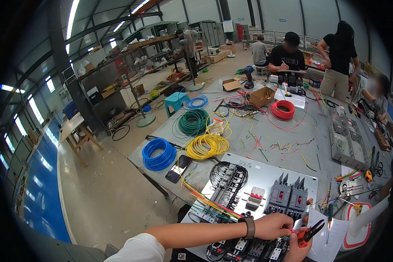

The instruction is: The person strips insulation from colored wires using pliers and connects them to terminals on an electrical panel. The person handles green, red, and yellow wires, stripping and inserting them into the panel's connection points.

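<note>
My left hand, with a watch on its wrist, reaches across a metal mounting plate. Its fingers are pinched on what looks like a thin red wire. Close beside it, my right hand is closed round wire strippers with orange-red handles and black jaws pointing up to the right. Past my hands, the plate carries two dark moulded-case breakers, a small white-and-red breaker and a terminal row with black wires. Parts under my left forearm are partly hidden.
Blue, yellow, green and red wire coils lie on the grey table, with a phone and wire scraps. Papers and a white-and-red stand are at right. Several people occupy the far side.
</note>
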`<act>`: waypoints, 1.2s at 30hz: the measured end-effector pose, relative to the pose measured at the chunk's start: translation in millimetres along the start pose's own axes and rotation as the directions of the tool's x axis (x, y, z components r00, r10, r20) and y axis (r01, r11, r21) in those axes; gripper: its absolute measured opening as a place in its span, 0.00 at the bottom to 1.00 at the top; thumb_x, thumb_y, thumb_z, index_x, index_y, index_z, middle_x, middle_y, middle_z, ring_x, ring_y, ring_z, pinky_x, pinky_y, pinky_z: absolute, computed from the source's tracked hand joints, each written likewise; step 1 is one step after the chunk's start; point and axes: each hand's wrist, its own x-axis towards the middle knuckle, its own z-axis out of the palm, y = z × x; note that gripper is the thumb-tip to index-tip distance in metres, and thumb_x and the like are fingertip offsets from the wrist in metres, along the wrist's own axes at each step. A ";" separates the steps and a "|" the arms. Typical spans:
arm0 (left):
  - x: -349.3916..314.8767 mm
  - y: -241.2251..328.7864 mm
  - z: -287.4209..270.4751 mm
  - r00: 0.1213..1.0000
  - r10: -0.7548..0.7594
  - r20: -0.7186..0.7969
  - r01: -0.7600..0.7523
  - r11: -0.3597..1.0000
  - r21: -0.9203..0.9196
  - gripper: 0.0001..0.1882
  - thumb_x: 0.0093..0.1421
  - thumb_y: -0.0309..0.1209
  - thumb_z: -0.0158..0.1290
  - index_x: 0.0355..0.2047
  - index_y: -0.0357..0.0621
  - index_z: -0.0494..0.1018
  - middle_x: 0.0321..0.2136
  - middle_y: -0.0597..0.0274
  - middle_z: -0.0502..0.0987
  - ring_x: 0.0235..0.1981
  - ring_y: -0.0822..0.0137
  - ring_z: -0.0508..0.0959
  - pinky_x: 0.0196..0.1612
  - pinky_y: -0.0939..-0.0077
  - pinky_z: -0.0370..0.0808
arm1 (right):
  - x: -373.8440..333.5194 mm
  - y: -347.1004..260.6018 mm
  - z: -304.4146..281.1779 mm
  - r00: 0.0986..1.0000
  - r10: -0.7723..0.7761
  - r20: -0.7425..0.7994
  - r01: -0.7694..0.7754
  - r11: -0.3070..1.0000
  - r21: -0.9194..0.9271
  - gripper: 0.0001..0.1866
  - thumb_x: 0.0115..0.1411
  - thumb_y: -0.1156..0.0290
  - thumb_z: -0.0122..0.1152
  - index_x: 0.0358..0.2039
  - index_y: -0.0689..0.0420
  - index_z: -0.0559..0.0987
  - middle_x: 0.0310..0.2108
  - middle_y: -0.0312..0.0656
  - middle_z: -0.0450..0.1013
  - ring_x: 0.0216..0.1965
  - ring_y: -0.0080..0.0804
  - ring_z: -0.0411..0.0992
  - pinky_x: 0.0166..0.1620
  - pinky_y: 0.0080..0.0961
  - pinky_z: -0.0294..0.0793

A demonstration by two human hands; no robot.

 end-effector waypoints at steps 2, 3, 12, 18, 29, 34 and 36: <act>2.3 2.9 -1.0 1.000 -0.010 -0.011 0.010 1.000 0.002 0.11 0.65 0.34 0.56 0.34 0.36 0.73 0.25 0.50 0.75 0.27 0.54 0.77 0.32 0.62 0.71 | 8.5 22.4 -11.5 1.000 -0.019 -0.022 0.019 1.000 -0.020 0.17 0.60 0.86 0.61 0.49 0.60 0.72 0.39 0.37 0.74 0.41 0.25 0.74 0.48 0.23 0.74; 6.2 3.6 0.8 1.000 -0.012 -0.003 0.012 1.000 -0.008 0.11 0.65 0.34 0.56 0.34 0.36 0.73 0.25 0.49 0.75 0.28 0.53 0.77 0.33 0.61 0.71 | 9.6 31.3 -21.0 0.999 -0.025 -0.048 0.023 0.999 -0.039 0.19 0.59 0.86 0.62 0.50 0.61 0.72 0.40 0.37 0.73 0.42 0.25 0.74 0.50 0.23 0.73; -5.0 6.7 -13.0 0.992 -0.118 0.045 0.120 0.992 -0.030 0.10 0.69 0.34 0.55 0.41 0.38 0.78 0.26 0.59 0.77 0.27 0.70 0.74 0.33 0.71 0.72 | 19.9 -10.1 -23.7 0.991 0.131 0.012 -0.131 0.991 -0.026 0.15 0.57 0.81 0.70 0.45 0.62 0.78 0.32 0.34 0.76 0.32 0.20 0.74 0.39 0.20 0.76; 2.2 17.3 -9.6 0.983 -0.160 0.090 0.162 0.987 -0.022 0.11 0.67 0.34 0.55 0.39 0.37 0.77 0.26 0.56 0.78 0.26 0.63 0.76 0.33 0.68 0.73 | 18.8 -17.7 -39.1 0.987 0.157 -0.029 -0.155 0.986 0.058 0.14 0.58 0.81 0.69 0.44 0.64 0.78 0.32 0.36 0.76 0.32 0.20 0.75 0.39 0.20 0.76; 3.8 22.0 -11.4 0.952 -0.277 0.132 0.286 0.957 -0.051 0.11 0.68 0.34 0.55 0.39 0.36 0.77 0.26 0.60 0.77 0.26 0.71 0.74 0.32 0.72 0.71 | 17.6 -12.3 -41.4 0.990 0.144 -0.003 -0.143 0.986 0.083 0.13 0.61 0.80 0.67 0.46 0.63 0.78 0.33 0.35 0.77 0.34 0.19 0.74 0.40 0.19 0.75; 4.6 17.5 -8.8 0.951 -0.271 0.145 0.280 0.959 -0.042 0.11 0.69 0.34 0.55 0.40 0.36 0.77 0.25 0.61 0.76 0.25 0.72 0.73 0.31 0.73 0.71 | 12.0 -6.5 -34.4 0.986 0.156 0.053 -0.157 0.987 0.016 0.13 0.61 0.79 0.68 0.46 0.62 0.78 0.33 0.33 0.77 0.34 0.16 0.72 0.41 0.17 0.74; 4.4 15.8 -6.3 0.960 -0.249 0.129 0.258 0.965 -0.055 0.11 0.69 0.34 0.55 0.39 0.36 0.77 0.25 0.62 0.76 0.25 0.72 0.72 0.31 0.72 0.71 | 10.4 -8.1 -28.9 0.984 0.164 0.062 -0.164 0.986 -0.008 0.12 0.61 0.79 0.68 0.45 0.62 0.79 0.32 0.32 0.76 0.33 0.14 0.71 0.40 0.16 0.73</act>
